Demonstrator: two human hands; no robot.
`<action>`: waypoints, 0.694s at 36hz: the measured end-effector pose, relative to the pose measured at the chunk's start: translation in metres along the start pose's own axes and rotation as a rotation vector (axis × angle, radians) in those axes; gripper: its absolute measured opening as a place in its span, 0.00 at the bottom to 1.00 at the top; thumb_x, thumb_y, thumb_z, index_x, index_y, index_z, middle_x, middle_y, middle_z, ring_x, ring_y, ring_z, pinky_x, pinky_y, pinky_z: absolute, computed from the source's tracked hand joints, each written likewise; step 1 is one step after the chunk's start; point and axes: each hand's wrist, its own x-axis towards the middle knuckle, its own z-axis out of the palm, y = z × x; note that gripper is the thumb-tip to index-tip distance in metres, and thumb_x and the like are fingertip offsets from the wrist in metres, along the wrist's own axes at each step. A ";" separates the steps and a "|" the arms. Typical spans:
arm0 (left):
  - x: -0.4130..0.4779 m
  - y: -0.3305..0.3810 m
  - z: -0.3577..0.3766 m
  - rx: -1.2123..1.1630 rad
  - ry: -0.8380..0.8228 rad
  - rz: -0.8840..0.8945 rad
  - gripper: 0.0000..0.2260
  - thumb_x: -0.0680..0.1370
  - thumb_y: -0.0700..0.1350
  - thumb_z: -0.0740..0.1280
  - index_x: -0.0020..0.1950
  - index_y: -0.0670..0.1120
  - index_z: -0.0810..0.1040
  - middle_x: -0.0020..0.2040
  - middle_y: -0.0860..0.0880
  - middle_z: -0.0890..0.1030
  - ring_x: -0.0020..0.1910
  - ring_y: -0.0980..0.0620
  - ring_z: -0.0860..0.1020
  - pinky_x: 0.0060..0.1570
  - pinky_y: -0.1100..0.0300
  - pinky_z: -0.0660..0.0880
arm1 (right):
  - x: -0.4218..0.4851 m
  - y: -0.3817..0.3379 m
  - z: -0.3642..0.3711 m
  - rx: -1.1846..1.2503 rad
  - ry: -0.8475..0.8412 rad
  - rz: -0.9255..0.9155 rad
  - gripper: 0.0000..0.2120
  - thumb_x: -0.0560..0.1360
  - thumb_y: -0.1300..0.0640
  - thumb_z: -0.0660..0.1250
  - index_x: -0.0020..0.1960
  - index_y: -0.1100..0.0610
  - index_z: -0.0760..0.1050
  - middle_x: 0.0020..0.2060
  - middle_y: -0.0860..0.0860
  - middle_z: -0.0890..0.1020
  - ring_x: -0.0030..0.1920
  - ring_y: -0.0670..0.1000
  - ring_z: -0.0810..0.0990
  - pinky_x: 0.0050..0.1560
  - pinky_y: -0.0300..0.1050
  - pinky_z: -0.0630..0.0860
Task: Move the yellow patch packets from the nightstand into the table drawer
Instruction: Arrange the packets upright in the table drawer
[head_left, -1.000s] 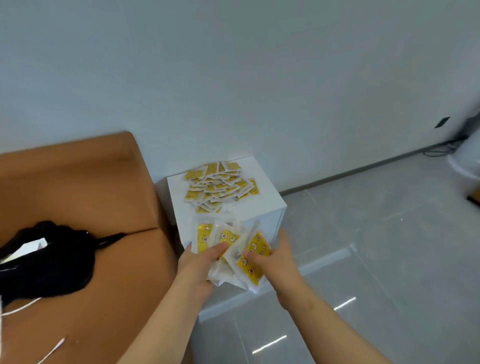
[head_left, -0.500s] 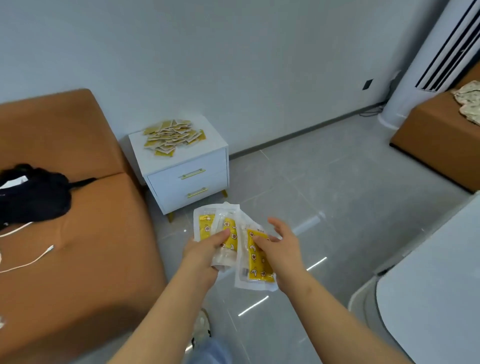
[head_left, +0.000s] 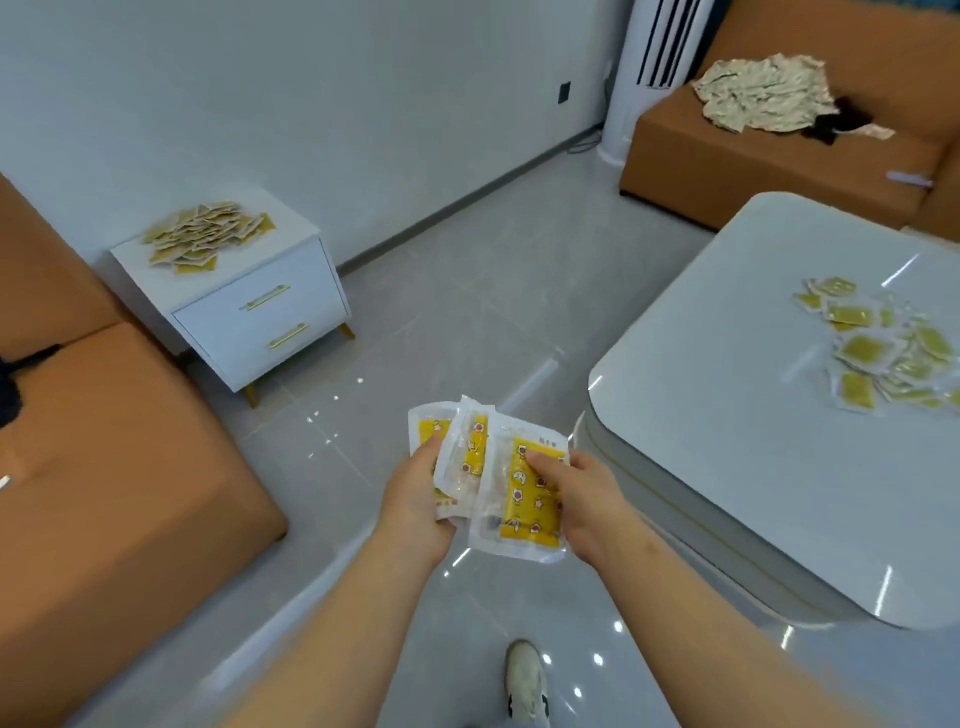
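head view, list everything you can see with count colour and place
nightstand: one, white with gold handles, left by the wall
nightstand packets: a pile, yellow, on the nightstand top
table: one, glossy white, right
table packets: a scatter, yellow, on the table's far right
held packets: at least three, yellow and clear, centre
left sofa: one, orange-brown, left
far sofa: one, orange-brown, top right
cloth: one, pale patterned, on the far sofa
standing air conditioner: one, white, back corner
shoe: one, white, bottom edge
left hand: grips held packets
right hand: pinches the front held packet
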 end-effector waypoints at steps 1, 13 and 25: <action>-0.007 -0.013 0.004 0.003 -0.014 -0.024 0.03 0.76 0.43 0.65 0.46 0.45 0.78 0.36 0.45 0.82 0.29 0.48 0.81 0.30 0.58 0.78 | -0.007 0.007 -0.014 0.012 0.024 0.001 0.17 0.72 0.63 0.70 0.60 0.63 0.72 0.47 0.59 0.82 0.41 0.56 0.82 0.38 0.49 0.80; -0.055 -0.172 0.112 0.183 -0.018 -0.065 0.12 0.79 0.43 0.62 0.62 0.44 0.75 0.47 0.43 0.81 0.39 0.45 0.80 0.29 0.58 0.76 | -0.061 0.035 -0.219 0.156 0.173 -0.017 0.18 0.72 0.62 0.70 0.59 0.63 0.70 0.45 0.58 0.81 0.42 0.56 0.81 0.43 0.53 0.79; -0.083 -0.326 0.246 0.113 0.098 -0.096 0.09 0.79 0.43 0.63 0.58 0.44 0.75 0.45 0.42 0.81 0.39 0.42 0.79 0.37 0.51 0.76 | -0.063 0.013 -0.427 0.069 0.160 -0.029 0.07 0.76 0.64 0.64 0.54 0.63 0.71 0.41 0.56 0.79 0.38 0.54 0.79 0.39 0.50 0.77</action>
